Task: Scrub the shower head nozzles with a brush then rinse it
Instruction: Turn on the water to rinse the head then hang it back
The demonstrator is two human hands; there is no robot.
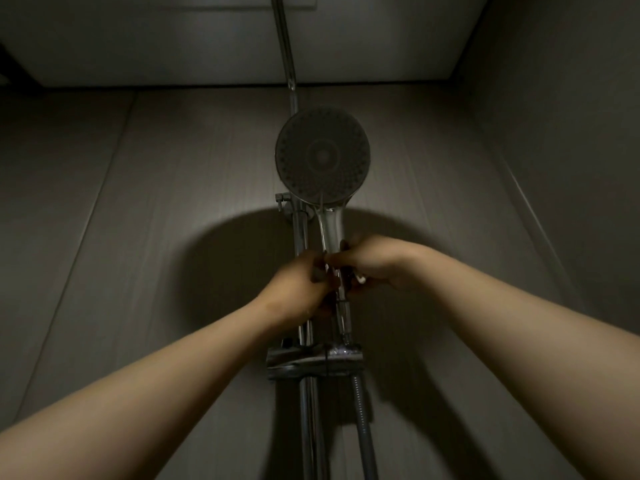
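A round shower head (322, 154) with rings of small nozzles faces me, high on the wall in dim light. Its chrome handle (330, 230) runs down into both of my hands. My right hand (372, 261) is closed around the lower handle, with something small and pale showing under its fingers. My left hand (300, 285) is closed at the same spot, against the handle and the vertical chrome rail (300, 230). I cannot tell exactly what the left fingers pinch. No brush is clearly visible.
A chrome bracket and mixer fitting (313, 362) sits below my hands on the rail. A ribbed metal hose (362, 420) hangs from it at the right. A pipe (285, 46) climbs to the ceiling. Grey panelled walls close in on three sides.
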